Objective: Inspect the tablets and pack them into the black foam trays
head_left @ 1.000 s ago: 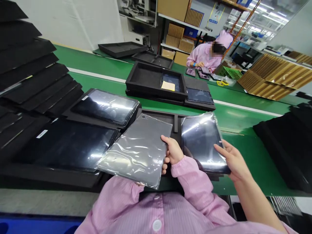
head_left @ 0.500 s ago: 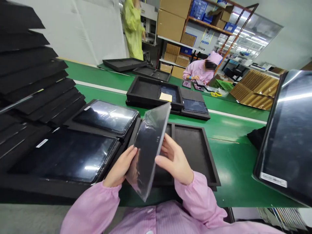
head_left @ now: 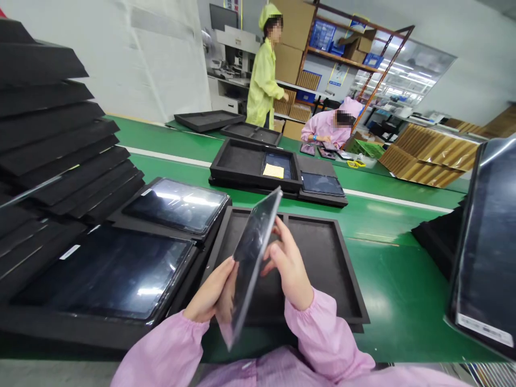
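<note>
A thin, dark tablet screen, its surface covered by clear film, stands steeply tilted before me, its edge turned toward me. My left hand pinches it by the left side, the fingers partly hidden. Along its right edge is my right hand, fingers apart and bent, the tips close to or against the far face. Beneath both hands lies a black foam tray with two recesses. Two more glossy screens, a larger one and another behind it, rest in black trays at the left.
Stacked black trays rise at far left. Another tray with a yellow note sits ahead on the green table. A large screen stands at right. Two people work beyond the table.
The screen has turned more edge-on and sunk slightly. My right thumb has come away from its edge. A person in yellow has moved right in the background.
</note>
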Available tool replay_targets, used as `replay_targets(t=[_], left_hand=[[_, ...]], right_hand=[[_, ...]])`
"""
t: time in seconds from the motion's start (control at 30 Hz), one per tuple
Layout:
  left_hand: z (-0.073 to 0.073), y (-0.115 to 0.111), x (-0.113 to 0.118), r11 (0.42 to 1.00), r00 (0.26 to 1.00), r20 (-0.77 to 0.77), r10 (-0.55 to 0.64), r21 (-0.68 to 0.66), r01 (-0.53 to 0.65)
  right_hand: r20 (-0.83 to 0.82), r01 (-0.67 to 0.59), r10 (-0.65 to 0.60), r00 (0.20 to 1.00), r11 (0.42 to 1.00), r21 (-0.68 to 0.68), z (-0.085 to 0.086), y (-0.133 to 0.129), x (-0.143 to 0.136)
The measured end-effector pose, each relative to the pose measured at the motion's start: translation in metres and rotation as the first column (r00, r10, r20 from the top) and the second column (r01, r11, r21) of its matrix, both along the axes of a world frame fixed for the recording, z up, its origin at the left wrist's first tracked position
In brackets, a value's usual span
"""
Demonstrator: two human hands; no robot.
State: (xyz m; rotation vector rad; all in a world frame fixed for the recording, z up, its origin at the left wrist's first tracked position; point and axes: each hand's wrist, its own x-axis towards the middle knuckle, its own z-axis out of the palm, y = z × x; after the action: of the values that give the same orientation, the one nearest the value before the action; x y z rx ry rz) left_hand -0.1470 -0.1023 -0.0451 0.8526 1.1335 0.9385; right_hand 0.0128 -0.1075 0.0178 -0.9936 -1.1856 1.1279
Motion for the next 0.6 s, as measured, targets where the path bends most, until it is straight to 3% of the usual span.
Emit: replay_targets(t=[0.13,0.17,0.23,0.3,0.37,0.43,0.47,0.53,0.6], left_hand=[[0.003,0.013,-0.005,0.982,0.981,-0.164,-0.102,0.138,0.125],[0.006,0.019,-0.007,0.974,0.966,-0.238,-0.099,0.178,0.143],[0.018,0.03,-0.011,0.941,0.926,-0.376,0.021,0.319,0.108],[0.035,0.037,-0.011,0.832,0.887,-0.41,0.211,0.552,0.057],[0.054,0.038,-0.005,0.605,0.9,-0.31,0.307,0.793,0.067],[0.071,0.035,0.005,0.377,0.945,-0.217,0.243,0.919,0.113],[0.076,0.033,0.01,0.305,0.959,-0.208,0.191,0.941,0.143],[0.083,0.029,0.02,0.263,0.967,-0.229,0.108,0.945,0.194],[0.084,0.027,0.027,0.279,0.971,-0.226,0.072,0.94,0.198]], right_hand=[[0.166,0.238,-0.279,0.946,0.943,0.231,0.018,0.002,-0.008],[0.202,0.26,-0.33,0.922,0.915,0.31,0.02,-0.001,-0.01],[0.259,0.275,-0.427,0.866,0.841,0.466,0.018,-0.01,-0.016],[0.286,0.268,-0.503,0.816,0.766,0.584,0.01,-0.017,-0.023],[0.31,0.245,-0.538,0.784,0.727,0.642,0.001,-0.022,-0.029],[0.327,0.226,-0.546,0.771,0.715,0.662,-0.007,-0.024,-0.033],[0.327,0.222,-0.549,0.769,0.71,0.669,-0.01,-0.024,-0.035],[0.316,0.221,-0.553,0.771,0.698,0.681,-0.013,-0.025,-0.036],[0.314,0.218,-0.554,0.771,0.693,0.687,-0.016,-0.027,-0.036]])
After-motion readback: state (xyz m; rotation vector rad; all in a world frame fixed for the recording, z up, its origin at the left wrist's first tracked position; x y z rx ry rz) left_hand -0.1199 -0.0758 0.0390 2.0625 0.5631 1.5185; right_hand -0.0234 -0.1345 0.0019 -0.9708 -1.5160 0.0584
